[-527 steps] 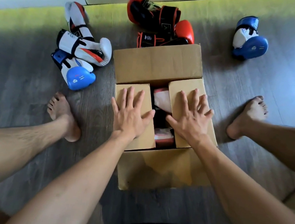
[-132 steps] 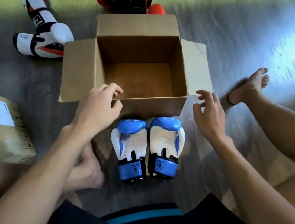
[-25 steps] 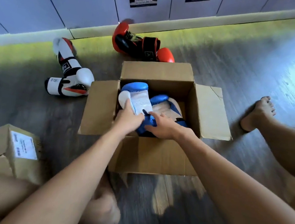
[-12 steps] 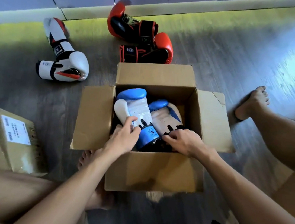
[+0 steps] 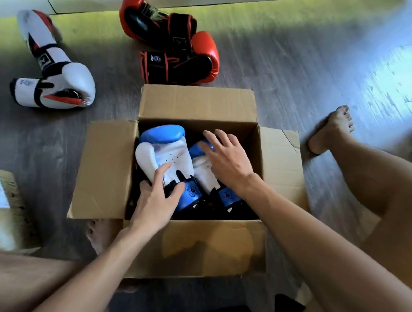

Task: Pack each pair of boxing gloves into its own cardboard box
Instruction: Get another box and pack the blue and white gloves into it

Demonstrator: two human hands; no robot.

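Dim interior, window glare on floor (image 5: 401,75) at right, soft motion blur, wide-angle edge bending

In the cardboard box (image 5: 202,245), left hand (image 5: 156,201) grips one blue glove (image 5: 167,151), right hand (image 5: 227,158) rests on the second glove (image 5: 204,173)

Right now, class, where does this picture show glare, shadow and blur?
In the head view, glare whitens the floor at upper right, shadow darkens the cardboard box around the blue gloves, and motion blur softens the red gloves.
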